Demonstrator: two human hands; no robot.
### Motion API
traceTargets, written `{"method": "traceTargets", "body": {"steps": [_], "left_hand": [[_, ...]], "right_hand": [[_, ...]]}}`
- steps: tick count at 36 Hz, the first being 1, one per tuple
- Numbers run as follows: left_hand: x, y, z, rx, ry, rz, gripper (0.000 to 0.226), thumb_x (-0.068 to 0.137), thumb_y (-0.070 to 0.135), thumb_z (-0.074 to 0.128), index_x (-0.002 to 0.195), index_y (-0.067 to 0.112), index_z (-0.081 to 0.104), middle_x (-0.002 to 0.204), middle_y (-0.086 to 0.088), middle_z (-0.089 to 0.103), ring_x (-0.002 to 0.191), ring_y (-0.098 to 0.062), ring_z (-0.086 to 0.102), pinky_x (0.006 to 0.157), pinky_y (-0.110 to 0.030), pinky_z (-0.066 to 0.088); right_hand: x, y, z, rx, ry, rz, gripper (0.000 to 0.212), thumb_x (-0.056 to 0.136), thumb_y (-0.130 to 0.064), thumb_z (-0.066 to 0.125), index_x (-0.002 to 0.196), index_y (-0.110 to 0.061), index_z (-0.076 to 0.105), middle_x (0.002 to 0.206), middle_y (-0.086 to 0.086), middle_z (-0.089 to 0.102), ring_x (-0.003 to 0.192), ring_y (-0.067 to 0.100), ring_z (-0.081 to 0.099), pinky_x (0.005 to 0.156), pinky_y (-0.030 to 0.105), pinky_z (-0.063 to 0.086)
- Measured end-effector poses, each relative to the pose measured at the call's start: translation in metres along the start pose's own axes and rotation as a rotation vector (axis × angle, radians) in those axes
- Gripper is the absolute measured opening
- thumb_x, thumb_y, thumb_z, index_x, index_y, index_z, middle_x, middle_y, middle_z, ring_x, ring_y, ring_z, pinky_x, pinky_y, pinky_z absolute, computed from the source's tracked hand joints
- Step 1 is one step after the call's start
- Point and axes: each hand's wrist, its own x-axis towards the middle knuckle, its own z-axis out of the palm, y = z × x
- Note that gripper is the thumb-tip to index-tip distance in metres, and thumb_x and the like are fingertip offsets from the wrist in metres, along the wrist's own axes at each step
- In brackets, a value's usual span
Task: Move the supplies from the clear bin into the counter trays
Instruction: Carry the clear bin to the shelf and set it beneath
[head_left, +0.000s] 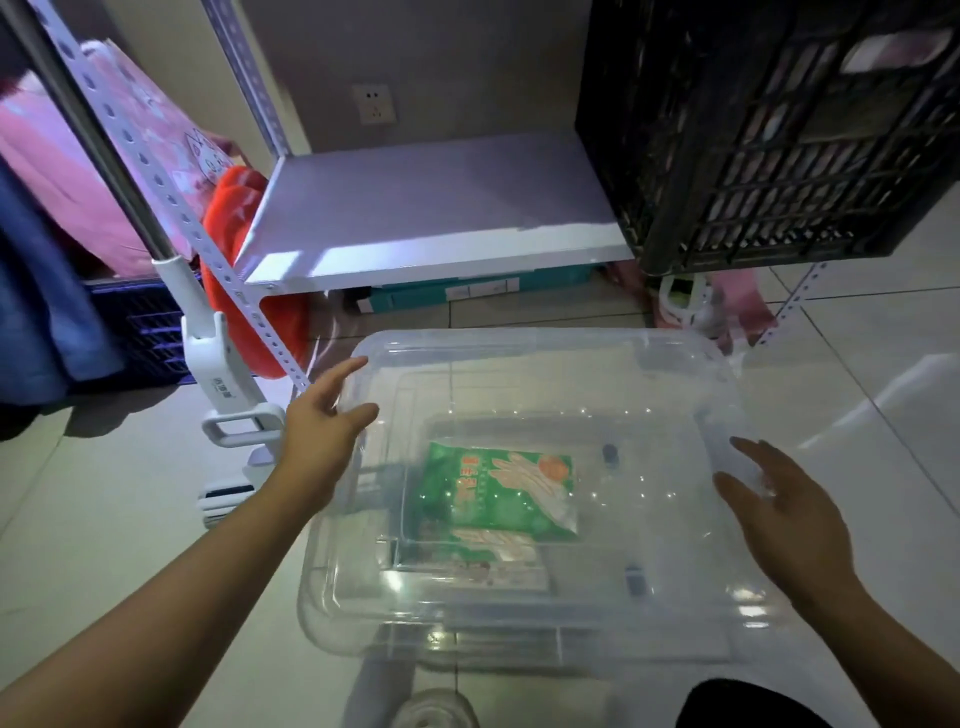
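Observation:
A clear plastic bin (530, 364) with its clear lid on sits on the tiled floor in front of me. Through the lid I see a green packet of gloves (501, 488) lying over another flat packet (478, 566), plus small dark items I cannot make out. My left hand (322, 426) hovers at the bin's left edge with its fingers straight and spread. My right hand (779, 509) is at the bin's right side, fingers relaxed and spread. Neither hand holds anything. Whether they touch the lid is unclear.
A white metal shelf (431, 218) stands behind the bin, with a black slatted crate (769, 135) at its right. A white stick appliance (208, 332) leans at the left next to a red cloth (234, 208). A teal box (467, 291) lies under the shelf.

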Motion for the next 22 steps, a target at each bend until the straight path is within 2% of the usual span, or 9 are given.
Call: {"method": "traceTargets", "body": {"steps": [4, 5, 7, 8, 10, 12, 16, 19, 22], "left_hand": [[0.016, 0.003, -0.014, 0.085, -0.06, 0.023, 0.054, 0.088, 0.005, 0.067, 0.129, 0.038, 0.058, 0.143, 0.005, 0.053, 0.134, -0.015, 0.045, 0.099, -0.029, 0.04], [0.015, 0.0, -0.013, 0.218, -0.149, 0.038, 0.051, 0.092, 0.013, 0.065, 0.136, 0.036, 0.053, 0.149, 0.003, 0.047, 0.139, -0.018, 0.04, 0.105, -0.033, 0.036], [0.006, -0.017, -0.002, 0.686, -0.332, 0.162, 0.052, 0.1, 0.039, 0.05, 0.15, 0.034, 0.037, 0.162, -0.002, 0.025, 0.15, -0.023, 0.015, 0.117, -0.041, 0.021], [0.001, -0.026, 0.004, 0.887, -0.371, 0.237, 0.055, 0.101, 0.049, 0.035, 0.154, 0.037, 0.025, 0.165, -0.003, 0.013, 0.152, -0.024, 0.002, 0.12, -0.045, 0.013], [-0.004, -0.035, 0.013, 1.068, -0.379, 0.277, 0.056, 0.099, 0.058, 0.012, 0.153, 0.047, 0.005, 0.165, 0.0, -0.003, 0.151, -0.023, -0.014, 0.121, -0.049, 0.003], [-0.001, -0.037, 0.015, 1.094, -0.395, 0.263, 0.058, 0.096, 0.063, 0.004, 0.151, 0.05, -0.003, 0.165, 0.002, -0.008, 0.15, -0.023, -0.018, 0.122, -0.051, 0.001], [0.003, -0.04, 0.013, 1.121, -0.417, 0.255, 0.06, 0.093, 0.067, 0.002, 0.15, 0.05, -0.006, 0.165, 0.002, -0.009, 0.15, -0.022, -0.019, 0.12, -0.05, -0.002], [0.005, -0.036, 0.012, 0.958, -0.39, 0.217, 0.066, 0.091, 0.071, 0.021, 0.152, 0.05, 0.01, 0.166, 0.005, -0.004, 0.152, -0.02, -0.011, 0.121, -0.052, 0.002], [0.011, -0.03, 0.002, 0.601, -0.152, 0.091, 0.062, 0.097, 0.057, 0.045, 0.153, 0.04, 0.024, 0.165, 0.002, 0.012, 0.152, -0.021, 0.008, 0.121, -0.052, 0.013]], "right_hand": [[0.008, -0.015, 0.013, -0.122, -0.093, -0.005, 0.057, 0.091, -0.054, 0.057, 0.144, -0.041, 0.041, 0.161, 0.001, 0.029, 0.139, 0.029, 0.04, 0.109, 0.044, 0.033], [0.009, -0.019, 0.017, -0.213, -0.122, -0.008, 0.062, 0.091, -0.057, 0.054, 0.148, -0.04, 0.036, 0.164, 0.005, 0.021, 0.141, 0.033, 0.036, 0.112, 0.047, 0.031], [0.007, -0.022, 0.027, -0.452, -0.148, -0.03, 0.072, 0.091, -0.067, 0.038, 0.154, -0.038, 0.018, 0.166, 0.011, 0.006, 0.148, 0.036, 0.02, 0.117, 0.05, 0.02], [0.004, -0.021, 0.032, -0.553, -0.135, -0.04, 0.075, 0.091, -0.071, 0.027, 0.156, -0.039, 0.008, 0.166, 0.011, 0.0, 0.15, 0.035, 0.011, 0.119, 0.051, 0.013], [0.0, -0.016, 0.039, -0.657, -0.089, -0.059, 0.078, 0.088, -0.074, 0.007, 0.156, -0.037, -0.002, 0.166, 0.01, -0.006, 0.152, 0.029, -0.003, 0.119, 0.054, 0.004], [-0.001, -0.015, 0.04, -0.678, -0.075, -0.069, 0.079, 0.086, -0.075, -0.003, 0.156, -0.038, -0.003, 0.166, 0.006, -0.008, 0.152, 0.027, -0.011, 0.119, 0.057, -0.001], [-0.003, -0.039, 0.044, -0.66, -0.097, -0.196, 0.078, 0.082, -0.075, 0.004, 0.153, -0.046, -0.006, 0.166, 0.0, -0.015, 0.15, 0.028, -0.019, 0.118, 0.059, -0.004], [-0.012, -0.082, 0.066, -0.608, -0.119, -0.414, 0.075, 0.082, -0.077, 0.002, 0.152, -0.05, -0.007, 0.165, -0.003, -0.018, 0.15, 0.025, -0.021, 0.117, 0.057, -0.01], [-0.027, -0.133, 0.107, -0.538, -0.198, -0.588, 0.075, 0.082, -0.08, 0.001, 0.151, -0.051, -0.003, 0.163, -0.006, -0.019, 0.15, 0.025, -0.023, 0.115, 0.058, -0.016]]}}
